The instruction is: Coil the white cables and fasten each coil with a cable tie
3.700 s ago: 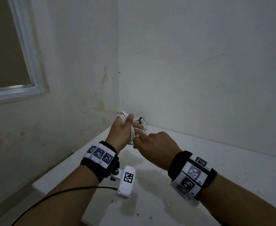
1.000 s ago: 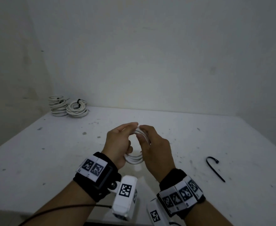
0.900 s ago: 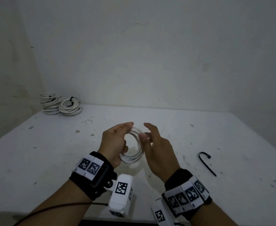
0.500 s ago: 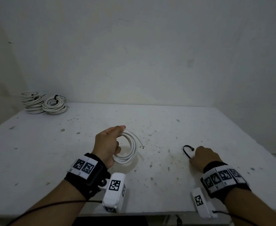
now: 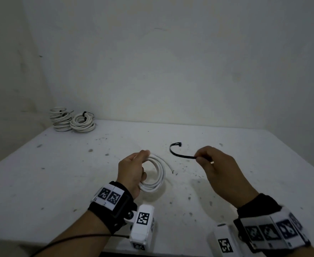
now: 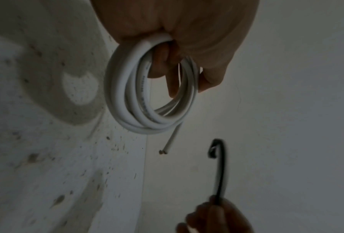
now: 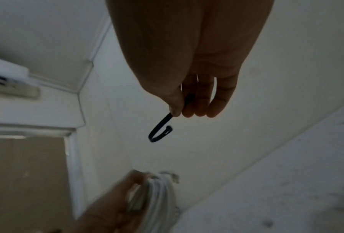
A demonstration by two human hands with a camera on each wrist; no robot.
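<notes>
My left hand grips a coil of white cable upright above the white table, fingers curled through the loops. One cut cable end sticks out free below the coil. My right hand pinches one end of a black cable tie between thumb and fingers; the tie's hooked end points toward the coil. The tie hangs in the air a short gap to the right of the coil, not touching it.
Two finished white coils bound with black ties sit stacked at the table's far left corner against the wall. The tabletop is speckled with dark marks. Walls close the table at back and left.
My right hand left the coil, reached right to the tie lying on the table, picked it up and brought it back toward the coil. The left hand kept holding the coil.
</notes>
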